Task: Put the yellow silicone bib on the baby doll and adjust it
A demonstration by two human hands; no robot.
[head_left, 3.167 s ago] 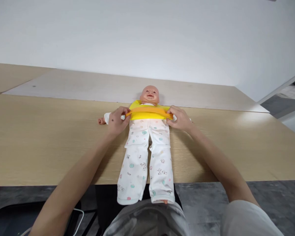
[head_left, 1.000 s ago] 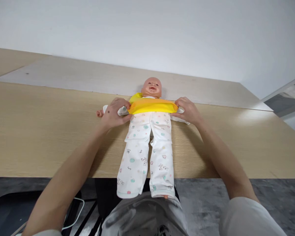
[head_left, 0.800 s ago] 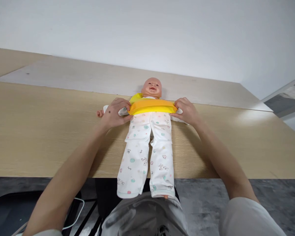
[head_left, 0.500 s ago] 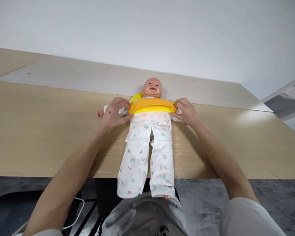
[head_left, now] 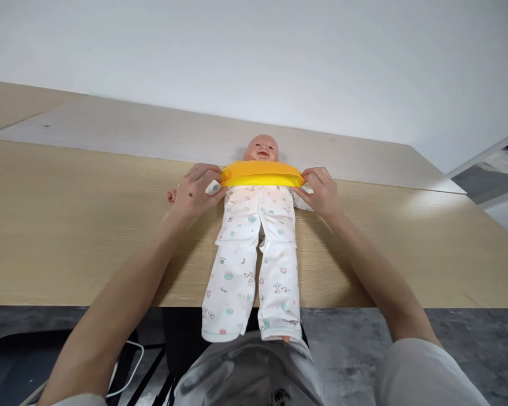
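Observation:
A baby doll point(head_left: 261, 148) lies on its back on the wooden table point(head_left: 68, 225), head away from me, legs hanging over the near edge. It wears white printed pyjamas point(head_left: 254, 248). A yellow garment point(head_left: 260, 173) is bunched in a band across its upper chest, just under the chin. My left hand point(head_left: 193, 192) pinches the band's left end. My right hand point(head_left: 317, 189) pinches its right end. Both hands hold the cloth stretched between them. The doll's right hand point(head_left: 171, 195) pokes out beside my left hand.
A paler board point(head_left: 152, 135) lies behind the table against the white wall. Below the table's near edge are a dark floor, a black object with a white cable point(head_left: 127, 366) at lower left, and my grey-clad lap point(head_left: 254, 378).
Both hands have drawn the yellow garment up the doll's torso, from the belly to just under the chin. More of the white pyjama top shows now.

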